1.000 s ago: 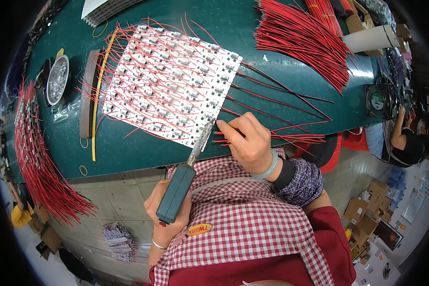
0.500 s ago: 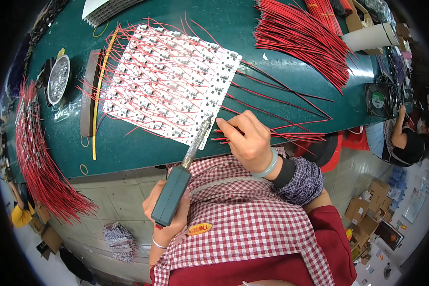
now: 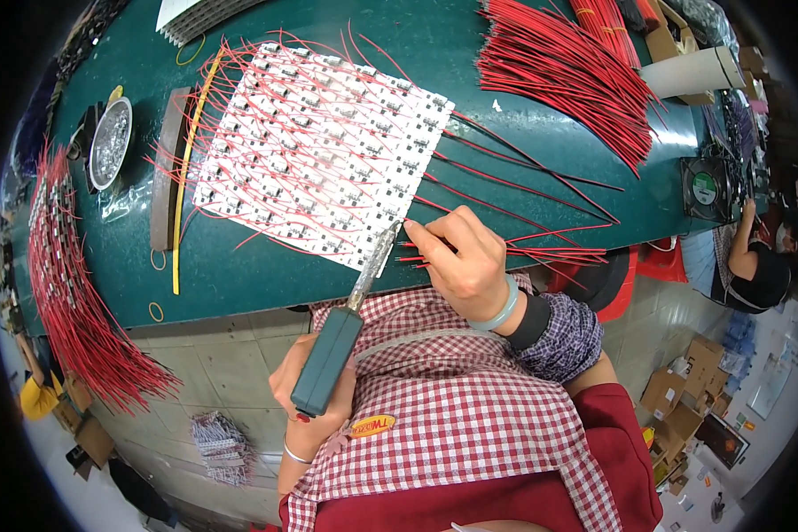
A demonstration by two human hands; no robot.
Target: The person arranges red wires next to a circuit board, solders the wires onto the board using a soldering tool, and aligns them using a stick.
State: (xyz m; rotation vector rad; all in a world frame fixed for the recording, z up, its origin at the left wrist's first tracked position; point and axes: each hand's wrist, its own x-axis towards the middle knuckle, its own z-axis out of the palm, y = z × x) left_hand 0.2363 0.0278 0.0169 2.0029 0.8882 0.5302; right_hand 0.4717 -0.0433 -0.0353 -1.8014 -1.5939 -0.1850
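Note:
My left hand (image 3: 294,379) grips a soldering iron (image 3: 328,359) by its dark green handle. The iron's metal shaft slants up to the lower right corner of a white circuit board panel (image 3: 408,177), its tip at the edge row of pads. Beside that tip, my right hand (image 3: 470,270) pinches a thin red wire, its end against the panel's edge; the fingers hide most of it. Several red wires (image 3: 514,186) run rightward from the same edge. Many more red wires lie across the panel. Loose red wires (image 3: 559,255) rest behind my right hand at the table edge.
A large red wire bundle (image 3: 563,84) lies at the far right, near a white roll (image 3: 692,73) and a black fan (image 3: 706,188). Leftward are a metal bowl (image 3: 111,146), a grey bar (image 3: 168,177), a yellow strip (image 3: 184,168) and wired boards (image 3: 66,266) hanging over the edge.
The soldering iron has shifted slightly right and down, its tip now closer to my right fingertips. My right hand has barely moved and still pinches the wire.

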